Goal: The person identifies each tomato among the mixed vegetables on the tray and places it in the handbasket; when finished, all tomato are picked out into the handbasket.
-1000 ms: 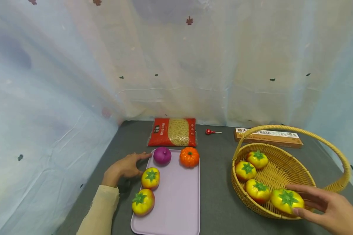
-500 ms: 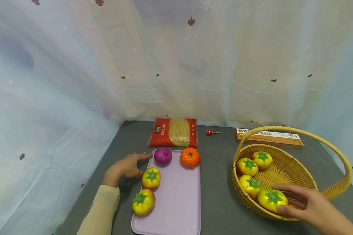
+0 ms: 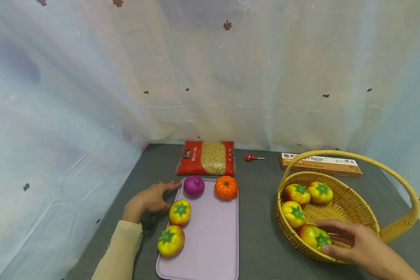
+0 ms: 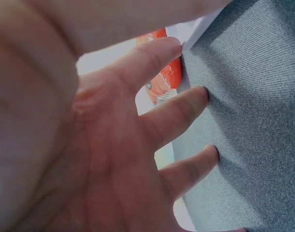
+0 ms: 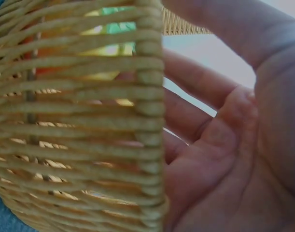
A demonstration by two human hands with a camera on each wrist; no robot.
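Fruit point(image 3: 314, 235) has sunk lower in the basket point(image 3: 340, 203), pinched by our right hand point(image 3: 358, 243), our left hand point(image 3: 152, 197) spread well left of the basket, so placing seems nearly done.

Tray point(image 3: 211, 237) L of bskt point(image 3: 332, 212)

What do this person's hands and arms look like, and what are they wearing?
The left hand and the right hand are both bare, without gloves. A plain cream sleeve ends near the left wrist; no sleeve shows on the visible part of the other arm.
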